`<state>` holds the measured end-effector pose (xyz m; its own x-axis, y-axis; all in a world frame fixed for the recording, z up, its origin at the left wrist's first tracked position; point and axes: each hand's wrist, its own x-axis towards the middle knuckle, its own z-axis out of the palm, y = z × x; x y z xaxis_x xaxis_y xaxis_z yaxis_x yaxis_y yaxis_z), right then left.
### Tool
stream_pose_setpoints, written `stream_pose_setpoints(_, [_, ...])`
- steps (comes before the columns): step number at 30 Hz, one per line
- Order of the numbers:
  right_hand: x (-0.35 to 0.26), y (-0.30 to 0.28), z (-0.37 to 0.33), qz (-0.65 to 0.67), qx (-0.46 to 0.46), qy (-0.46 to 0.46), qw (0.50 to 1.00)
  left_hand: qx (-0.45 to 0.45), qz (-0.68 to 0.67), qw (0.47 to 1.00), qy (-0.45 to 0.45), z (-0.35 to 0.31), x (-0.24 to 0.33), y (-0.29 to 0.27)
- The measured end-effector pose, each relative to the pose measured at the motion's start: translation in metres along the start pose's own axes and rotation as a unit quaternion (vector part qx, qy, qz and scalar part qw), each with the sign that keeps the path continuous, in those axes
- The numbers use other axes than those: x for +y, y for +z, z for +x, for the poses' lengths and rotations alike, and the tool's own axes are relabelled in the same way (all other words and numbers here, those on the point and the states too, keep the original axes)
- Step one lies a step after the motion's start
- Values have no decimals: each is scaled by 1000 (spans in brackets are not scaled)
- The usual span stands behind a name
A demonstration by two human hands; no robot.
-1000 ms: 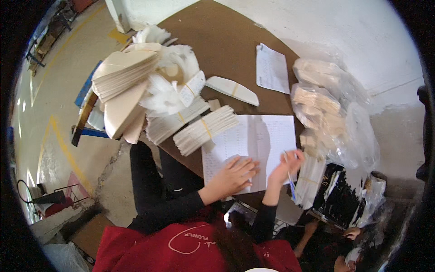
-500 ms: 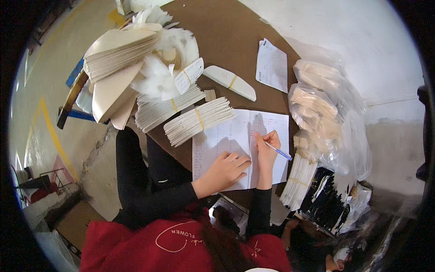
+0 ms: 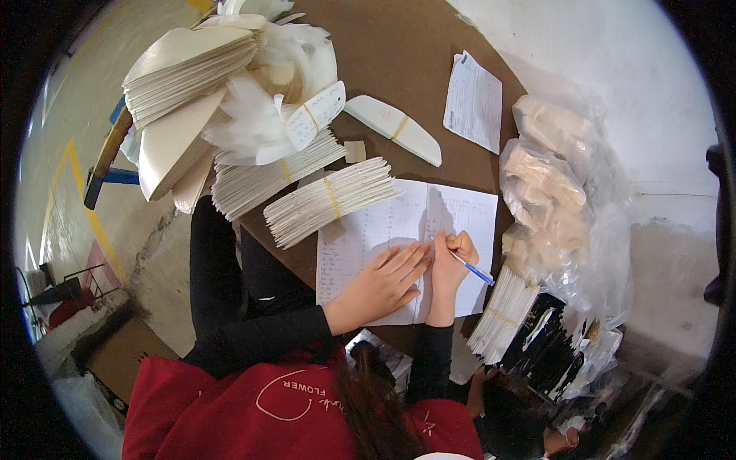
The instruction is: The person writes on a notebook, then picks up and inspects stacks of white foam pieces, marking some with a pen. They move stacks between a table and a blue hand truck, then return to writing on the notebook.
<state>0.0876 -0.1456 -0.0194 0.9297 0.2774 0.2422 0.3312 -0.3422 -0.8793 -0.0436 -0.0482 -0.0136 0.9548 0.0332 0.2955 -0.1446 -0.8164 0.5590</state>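
An open notebook [image 3: 360, 253] with handwritten columns lies at the near edge of the brown table. My left hand [image 3: 383, 284] rests flat across its pages, fingers stretched out and close to my other hand. A blue and white pen [image 3: 479, 274] is gripped in my right hand [image 3: 452, 264] over the right page; the hand hides its tip. Touching the notebook's upper left is a bundle of white paper pieces [image 3: 330, 201] held by a yellow rubber band. A second banded bundle [image 3: 276, 176] lies just behind it.
Cream cut-out stacks [image 3: 192, 69] and white translucent pieces [image 3: 253, 115] pile up at the far left. A thin banded stack [image 3: 393, 129] and printed sheets [image 3: 473, 102] lie behind the notebook. Plastic bags of cream pieces [image 3: 552, 184] and a banded bundle [image 3: 502, 314] line the right side.
My left hand has slid slightly right and its fingers have straightened toward the right hand. The right hand still holds the pen, now a little lower on the page. The view has shifted slightly.
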Motion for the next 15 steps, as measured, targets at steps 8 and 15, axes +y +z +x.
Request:
stream_pose_setpoints(8, [-8, 3, 0, -5, 0, 9, 1000, -19, 4, 1000, 0, 2, 0, -4])
stream_pose_setpoints(15, [-5, 3, 0, 4, -10, -2, 1000, -21, 1, 1000, -1, 1, 0, -3])
